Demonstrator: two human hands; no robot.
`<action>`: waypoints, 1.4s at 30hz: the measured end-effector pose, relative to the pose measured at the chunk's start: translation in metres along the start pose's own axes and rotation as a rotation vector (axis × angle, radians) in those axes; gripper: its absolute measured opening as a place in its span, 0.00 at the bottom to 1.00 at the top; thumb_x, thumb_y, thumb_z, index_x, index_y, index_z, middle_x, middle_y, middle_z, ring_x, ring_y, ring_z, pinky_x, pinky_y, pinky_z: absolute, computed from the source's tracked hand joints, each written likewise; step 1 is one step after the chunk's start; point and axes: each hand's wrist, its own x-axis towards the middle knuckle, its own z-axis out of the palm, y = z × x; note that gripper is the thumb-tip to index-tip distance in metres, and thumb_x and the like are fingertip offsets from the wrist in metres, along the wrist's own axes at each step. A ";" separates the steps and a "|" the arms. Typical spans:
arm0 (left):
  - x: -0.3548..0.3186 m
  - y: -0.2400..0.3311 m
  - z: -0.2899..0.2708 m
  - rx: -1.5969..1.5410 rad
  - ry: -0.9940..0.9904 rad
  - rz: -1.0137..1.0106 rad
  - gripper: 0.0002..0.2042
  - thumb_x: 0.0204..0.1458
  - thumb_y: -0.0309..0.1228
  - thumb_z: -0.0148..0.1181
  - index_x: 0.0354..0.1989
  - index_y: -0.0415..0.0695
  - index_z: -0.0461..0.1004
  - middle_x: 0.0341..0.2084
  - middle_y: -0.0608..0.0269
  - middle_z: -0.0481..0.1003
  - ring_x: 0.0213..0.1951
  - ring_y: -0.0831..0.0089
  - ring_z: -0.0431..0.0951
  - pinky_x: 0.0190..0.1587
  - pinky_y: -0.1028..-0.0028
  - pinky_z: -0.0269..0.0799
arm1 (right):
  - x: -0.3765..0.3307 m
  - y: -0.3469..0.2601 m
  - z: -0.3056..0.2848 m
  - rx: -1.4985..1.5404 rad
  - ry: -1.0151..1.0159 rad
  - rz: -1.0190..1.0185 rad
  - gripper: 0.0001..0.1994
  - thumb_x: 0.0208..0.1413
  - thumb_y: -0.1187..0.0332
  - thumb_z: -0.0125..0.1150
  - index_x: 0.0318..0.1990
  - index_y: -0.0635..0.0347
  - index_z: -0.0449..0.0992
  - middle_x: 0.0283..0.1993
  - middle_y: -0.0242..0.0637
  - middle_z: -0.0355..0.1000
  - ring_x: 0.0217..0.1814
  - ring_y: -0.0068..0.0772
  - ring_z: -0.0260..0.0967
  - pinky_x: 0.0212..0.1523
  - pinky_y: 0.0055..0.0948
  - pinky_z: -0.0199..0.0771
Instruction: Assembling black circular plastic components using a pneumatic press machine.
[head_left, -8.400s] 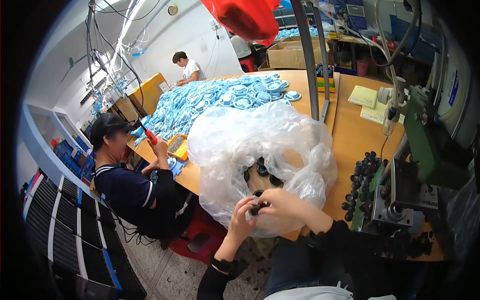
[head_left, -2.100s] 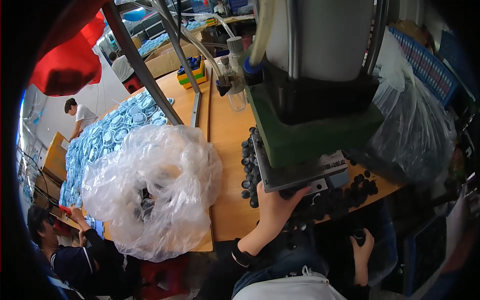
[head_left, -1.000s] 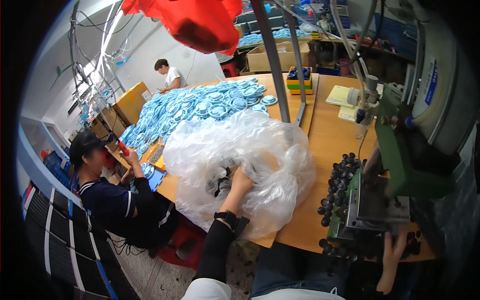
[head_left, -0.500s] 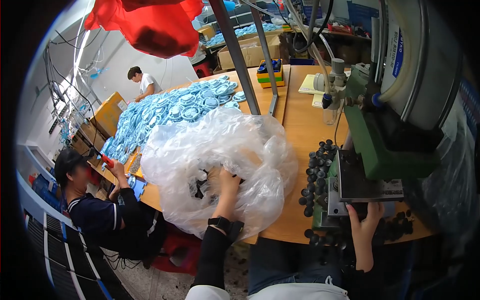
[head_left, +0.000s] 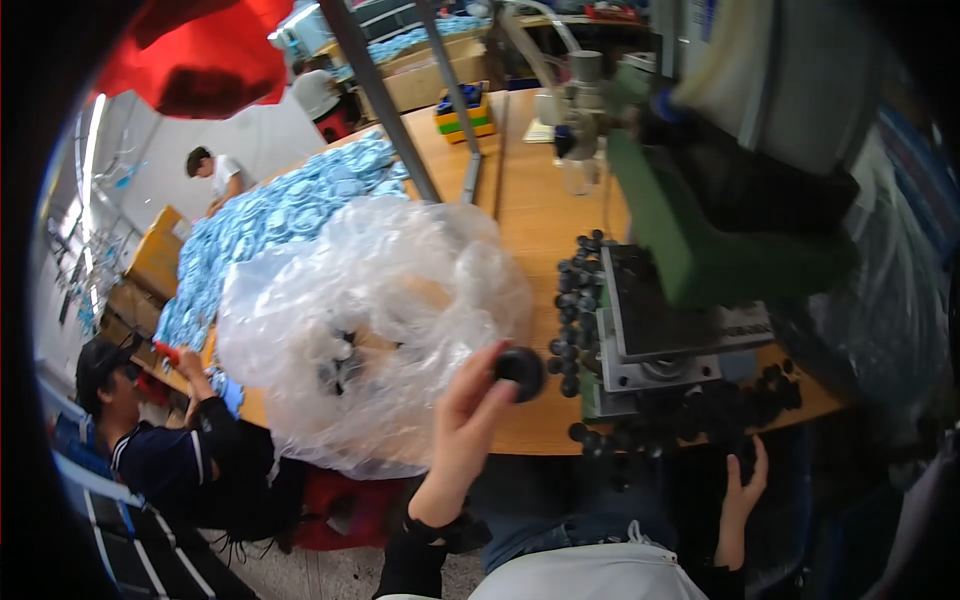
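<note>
My left hand point(head_left: 466, 425) is raised in front of the plastic bag, its thumb and fingers closed on a black round cap point(head_left: 520, 374). The clear bag point(head_left: 400, 260) lies open on the table, with a few black pieces point(head_left: 345, 360) showing in its mouth. My right hand point(head_left: 742, 495) is low at the table's front edge, below the press. Its thumb and fingers curl around something dark that blends into the black parts behind it. The green press point(head_left: 690, 240) stands at the right; its metal block point(head_left: 660, 375) has no hand at it.
Black round parts point(head_left: 575, 300) lie left of the press, with another pile point(head_left: 700, 415) in front. Light-blue pieces point(head_left: 290, 215) heap at the far left. Grey metal posts point(head_left: 375, 95) rise behind the bag. A co-worker point(head_left: 170, 440) sits at the left, another person point(head_left: 215, 180) farther back.
My left hand has come out of the bag and moved right with a black cap. My right hand has left the press block and dropped toward the table edge. The view has shifted.
</note>
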 end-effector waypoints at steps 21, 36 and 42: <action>0.006 -0.020 0.058 0.561 -0.139 0.388 0.17 0.40 0.27 0.69 0.40 0.38 0.74 0.36 0.53 0.76 0.35 0.61 0.76 0.37 0.72 0.71 | 0.086 -0.043 0.027 -0.376 -0.070 -0.526 0.21 0.56 0.68 0.55 0.56 0.65 0.65 0.61 0.46 0.60 0.63 0.49 0.55 0.62 0.43 0.53; 0.058 -0.071 -0.207 1.007 0.274 0.226 0.13 0.43 0.31 0.65 0.34 0.35 0.75 0.32 0.50 0.75 0.33 0.59 0.77 0.36 0.68 0.71 | 0.104 -0.028 0.066 -0.182 -0.138 -0.396 0.18 0.64 0.65 0.43 0.56 0.67 0.65 0.60 0.47 0.61 0.66 0.44 0.53 0.64 0.41 0.50; 0.076 -0.092 -0.197 1.216 0.124 0.217 0.25 0.35 0.35 0.68 0.44 0.39 0.71 0.37 0.49 0.73 0.41 0.50 0.73 0.43 0.60 0.69 | 0.074 -0.106 0.069 0.302 -0.264 -0.461 0.26 0.49 0.70 0.63 0.55 0.70 0.63 0.56 0.45 0.62 0.57 0.38 0.60 0.58 0.34 0.55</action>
